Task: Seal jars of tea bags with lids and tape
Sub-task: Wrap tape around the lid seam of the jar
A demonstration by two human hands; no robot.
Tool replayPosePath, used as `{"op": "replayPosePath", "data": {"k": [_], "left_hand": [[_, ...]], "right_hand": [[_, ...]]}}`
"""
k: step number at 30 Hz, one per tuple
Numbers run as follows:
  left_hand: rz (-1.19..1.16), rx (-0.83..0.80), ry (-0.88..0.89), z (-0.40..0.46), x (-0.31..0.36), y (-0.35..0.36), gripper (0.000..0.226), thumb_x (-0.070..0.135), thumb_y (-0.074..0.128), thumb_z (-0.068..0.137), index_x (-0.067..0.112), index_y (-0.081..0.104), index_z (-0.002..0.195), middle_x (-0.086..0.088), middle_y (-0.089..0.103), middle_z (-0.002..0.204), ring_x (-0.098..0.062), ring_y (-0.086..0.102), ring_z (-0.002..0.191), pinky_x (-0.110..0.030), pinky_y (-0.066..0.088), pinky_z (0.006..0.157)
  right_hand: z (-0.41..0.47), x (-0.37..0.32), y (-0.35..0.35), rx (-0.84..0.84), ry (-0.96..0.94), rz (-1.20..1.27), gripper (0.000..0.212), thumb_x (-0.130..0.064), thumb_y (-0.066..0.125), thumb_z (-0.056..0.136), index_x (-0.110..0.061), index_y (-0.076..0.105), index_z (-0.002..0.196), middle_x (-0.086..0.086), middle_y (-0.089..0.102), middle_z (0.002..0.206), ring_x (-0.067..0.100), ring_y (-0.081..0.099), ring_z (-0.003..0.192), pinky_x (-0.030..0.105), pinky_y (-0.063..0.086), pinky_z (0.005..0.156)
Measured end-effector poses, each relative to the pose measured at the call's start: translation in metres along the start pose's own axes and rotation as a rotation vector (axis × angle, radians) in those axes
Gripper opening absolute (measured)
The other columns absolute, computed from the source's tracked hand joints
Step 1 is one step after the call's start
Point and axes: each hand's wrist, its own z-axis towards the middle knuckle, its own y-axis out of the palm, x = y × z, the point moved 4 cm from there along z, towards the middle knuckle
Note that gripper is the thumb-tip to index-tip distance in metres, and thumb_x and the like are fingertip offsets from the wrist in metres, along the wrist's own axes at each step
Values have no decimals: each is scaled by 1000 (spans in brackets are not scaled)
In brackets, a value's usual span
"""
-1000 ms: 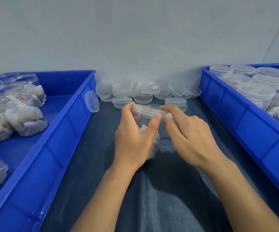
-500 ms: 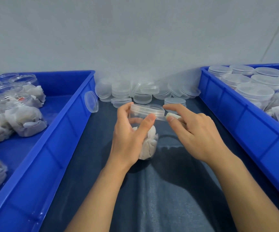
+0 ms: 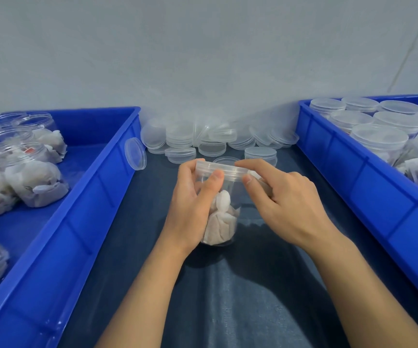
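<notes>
Centre of dark cloth: left hand (image 3: 190, 204) wraps a clear plastic jar of tea bags (image 3: 219, 217) to steady it; right hand (image 3: 285, 199) fingertips pinch its translucent lid (image 3: 221, 169) (prob. seating it).

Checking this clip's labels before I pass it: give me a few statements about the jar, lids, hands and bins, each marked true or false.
1. The left hand grips the jar of tea bags. True.
2. The jar in hand has no lid. False: a clear lid sits on top, with the right hand pinching its rim.
3. Loose lids are piled against the wall between the two bins. True.
4. The jars in the right bin are uncapped. False: they carry lids; the open-mouthed jars are in the left bin.
5. One lid leans on the left bin's outer wall. True.
</notes>
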Motion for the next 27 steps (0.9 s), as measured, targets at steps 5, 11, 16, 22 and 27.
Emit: {"op": "replayPosePath", "data": {"k": [5,11,16,22,27], "left_hand": [[393,182,113,-4,11,-4,72,76,49,81,31,54,137,19,47,126,5,58,111,-18,48,93],[436,146,70,-7,11,3,85,83,49,81,39,37,152,15,65,125,7,61,107,-26,48,93],[199,138,-8,-2,5,-7,74,83,53,79,40,48,140,15,70,116,-3,67,109,-35,53,100],[183,118,15,2,4,-11,70,83,47,84,38,53,137,38,64,114,10,63,107,-18,46,88],[144,116,20,3,3,-12,67,81,49,84,36,55,133,37,65,113,11,61,108,-6,43,83]], "right_hand": [[-2,-5,0,51,-7,-48,37,-52,35,102,-44,59,130,-13,40,48,19,51,59,36,40,61],[-5,-19,5,35,-30,-84,39,-52,33,103,-43,54,134,-14,37,51,25,55,60,40,47,62],[-4,-16,-2,17,-63,-19,42,-48,39,102,-38,49,141,-10,44,51,19,47,53,41,46,59],[-2,-11,-9,36,-40,-83,45,-51,41,101,-33,55,140,-10,40,49,25,42,52,41,48,59],[-1,-4,-8,24,-14,-27,42,-53,41,100,-39,53,138,-12,46,50,21,46,54,40,48,63]]}}
